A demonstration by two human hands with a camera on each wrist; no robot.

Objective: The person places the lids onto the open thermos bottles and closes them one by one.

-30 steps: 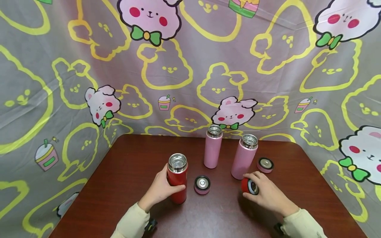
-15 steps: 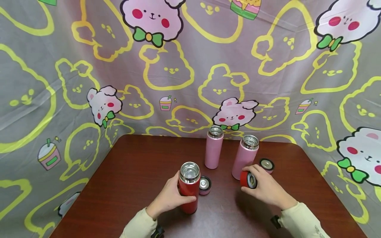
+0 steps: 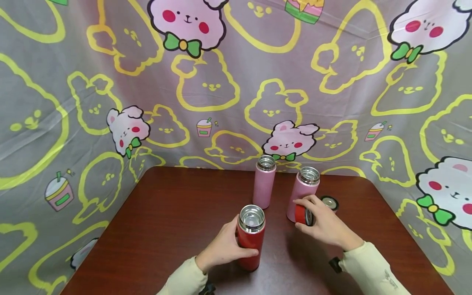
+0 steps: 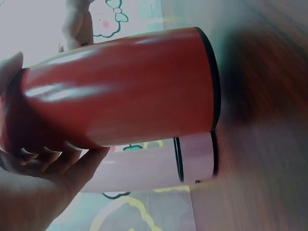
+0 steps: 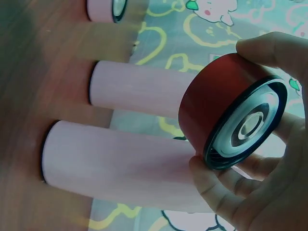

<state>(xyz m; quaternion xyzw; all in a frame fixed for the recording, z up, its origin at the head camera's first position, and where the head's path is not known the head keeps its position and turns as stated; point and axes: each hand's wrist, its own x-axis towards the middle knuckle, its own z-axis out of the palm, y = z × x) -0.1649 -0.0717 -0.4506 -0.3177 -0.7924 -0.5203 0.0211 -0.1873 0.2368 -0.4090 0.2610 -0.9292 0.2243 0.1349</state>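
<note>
My left hand (image 3: pixel 226 248) grips an uncapped red thermos bottle (image 3: pixel 251 241) round its side, its steel mouth facing up. In the left wrist view the red body fills the middle, with its black-edged base near the tabletop; whether it touches, I cannot tell. My right hand (image 3: pixel 324 223) pinches a red bottle lid (image 3: pixel 300 214) between thumb and fingers, above the table. The lid is tipped on its side, and the right wrist view shows its silver inside (image 5: pixel 251 124). Behind the lid stands an uncapped pink bottle (image 3: pixel 304 190), partly covered by my right hand.
A second uncapped pink bottle (image 3: pixel 263 188) stands farther back on the brown table (image 3: pixel 177 205). One pink lid (image 3: pixel 329 202) lies inside-up behind my right hand. Another pink lid (image 4: pixel 198 158) shows beyond the red bottle only in the left wrist view. A cartoon-patterned cloth (image 3: pixel 228 94) surrounds the table.
My left hand has carried the red bottle rightward and nearer to me, and it now covers a pink lid in the head view. My right hand has lifted slightly with the red lid.
</note>
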